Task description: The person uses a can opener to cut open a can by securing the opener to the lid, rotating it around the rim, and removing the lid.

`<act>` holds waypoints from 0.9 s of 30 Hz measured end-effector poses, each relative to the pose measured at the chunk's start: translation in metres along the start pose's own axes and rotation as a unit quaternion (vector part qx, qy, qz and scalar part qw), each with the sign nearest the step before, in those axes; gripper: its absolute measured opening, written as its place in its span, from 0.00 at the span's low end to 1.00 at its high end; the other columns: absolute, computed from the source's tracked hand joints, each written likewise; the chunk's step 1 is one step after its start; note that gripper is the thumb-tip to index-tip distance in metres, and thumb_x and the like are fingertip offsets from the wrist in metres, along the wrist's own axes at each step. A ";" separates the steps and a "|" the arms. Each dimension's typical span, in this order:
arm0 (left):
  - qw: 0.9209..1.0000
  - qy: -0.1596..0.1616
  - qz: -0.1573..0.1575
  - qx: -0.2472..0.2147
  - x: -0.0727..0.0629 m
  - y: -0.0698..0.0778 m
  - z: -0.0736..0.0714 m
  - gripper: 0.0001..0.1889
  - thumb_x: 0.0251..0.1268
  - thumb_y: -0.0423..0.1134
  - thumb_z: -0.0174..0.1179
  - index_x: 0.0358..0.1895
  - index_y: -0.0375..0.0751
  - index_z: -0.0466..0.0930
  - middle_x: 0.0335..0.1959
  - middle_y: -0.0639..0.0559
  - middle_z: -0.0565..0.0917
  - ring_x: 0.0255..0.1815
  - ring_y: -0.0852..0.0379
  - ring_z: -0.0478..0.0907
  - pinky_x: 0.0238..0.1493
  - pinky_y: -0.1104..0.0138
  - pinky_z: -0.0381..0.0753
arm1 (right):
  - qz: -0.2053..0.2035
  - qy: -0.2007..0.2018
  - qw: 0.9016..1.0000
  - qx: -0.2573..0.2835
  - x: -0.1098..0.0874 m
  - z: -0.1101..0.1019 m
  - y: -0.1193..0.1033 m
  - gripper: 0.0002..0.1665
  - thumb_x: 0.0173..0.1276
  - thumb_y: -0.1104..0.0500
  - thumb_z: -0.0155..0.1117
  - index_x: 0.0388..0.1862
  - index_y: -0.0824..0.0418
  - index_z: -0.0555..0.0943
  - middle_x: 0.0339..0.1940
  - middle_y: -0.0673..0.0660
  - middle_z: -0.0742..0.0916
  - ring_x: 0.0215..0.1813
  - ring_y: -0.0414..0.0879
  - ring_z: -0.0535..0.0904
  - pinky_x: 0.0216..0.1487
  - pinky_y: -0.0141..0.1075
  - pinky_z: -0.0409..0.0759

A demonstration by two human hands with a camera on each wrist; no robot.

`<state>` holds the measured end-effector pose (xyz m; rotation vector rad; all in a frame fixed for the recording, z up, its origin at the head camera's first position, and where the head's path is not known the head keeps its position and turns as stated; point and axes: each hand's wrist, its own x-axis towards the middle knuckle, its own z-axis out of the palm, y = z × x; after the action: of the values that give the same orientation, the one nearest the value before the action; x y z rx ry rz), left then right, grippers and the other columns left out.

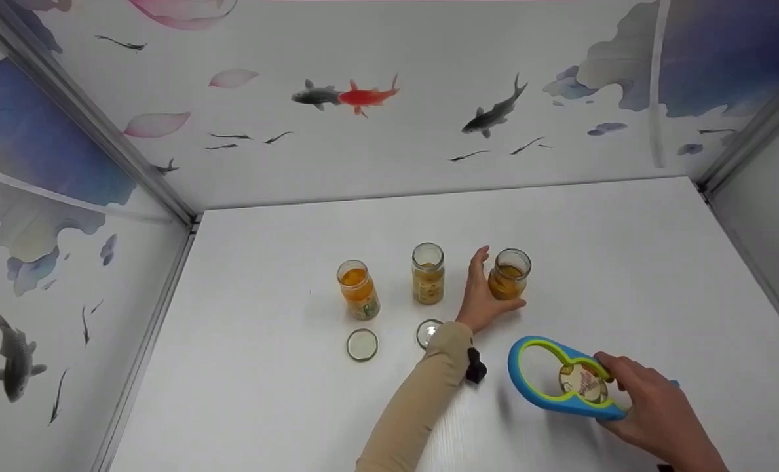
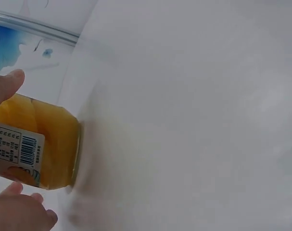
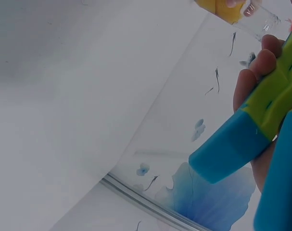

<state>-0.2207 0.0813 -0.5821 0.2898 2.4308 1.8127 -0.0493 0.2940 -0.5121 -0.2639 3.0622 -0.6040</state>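
My left hand [image 1: 484, 298] is spread around an uncapped glass jar [image 1: 508, 283] of amber contents, its fingers fairly straight and a gap showing beside the index finger. The left wrist view shows this jar's barcode label [image 2: 18, 147] and its base on the table, thumb on one side and fingertips on the other. My right hand [image 1: 654, 403] grips the handles of a blue and green jar opener [image 1: 527, 377], raised over the table. A patterned lid [image 1: 584, 382] shows within the opener's smaller ring. In the right wrist view, fingers wrap the opener's blue handle [image 3: 232, 147].
Left of my left hand stand two more uncapped jars, one with pale yellow contents [image 1: 428, 275] and one with orange contents [image 1: 359, 292]. A lid [image 1: 362, 345] lies before the orange jar; another lid [image 1: 428, 333] is partly behind my sleeve. Printed walls [image 1: 389, 151] border the white table [image 1: 265, 393].
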 end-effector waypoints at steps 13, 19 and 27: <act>1.000 -0.028 0.002 0.015 -0.041 0.018 -0.036 0.51 0.50 0.36 0.74 0.74 0.49 0.49 0.74 0.54 0.55 0.74 0.60 0.49 0.71 0.63 0.53 | -0.001 -0.005 1.000 -0.005 0.004 0.000 -0.003 0.49 0.32 0.52 0.86 0.57 0.61 0.75 0.39 0.54 0.83 0.35 0.48 0.73 0.30 0.43 0.75; 1.000 -0.009 0.014 -0.004 -0.064 0.021 -0.047 0.45 0.51 0.36 0.74 0.71 0.45 0.56 0.70 0.55 0.61 0.72 0.58 0.55 0.70 0.64 0.56 | -0.012 0.002 1.000 -0.004 0.010 0.003 -0.011 0.49 0.33 0.53 0.86 0.58 0.62 0.75 0.42 0.57 0.83 0.36 0.49 0.75 0.33 0.46 0.78; 0.994 -0.060 -0.005 -0.088 -0.099 0.013 -0.043 0.37 0.51 0.33 0.74 0.65 0.48 0.66 0.69 0.50 0.66 0.70 0.57 0.59 0.68 0.65 0.59 | -0.022 0.011 1.000 0.009 0.015 0.013 -0.021 0.49 0.34 0.53 0.86 0.58 0.63 0.75 0.45 0.58 0.83 0.36 0.49 0.76 0.34 0.48 0.77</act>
<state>-0.1309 0.0243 -0.5613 0.3593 2.1742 1.9289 -0.0601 0.2677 -0.5163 -0.3273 3.0785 -0.6419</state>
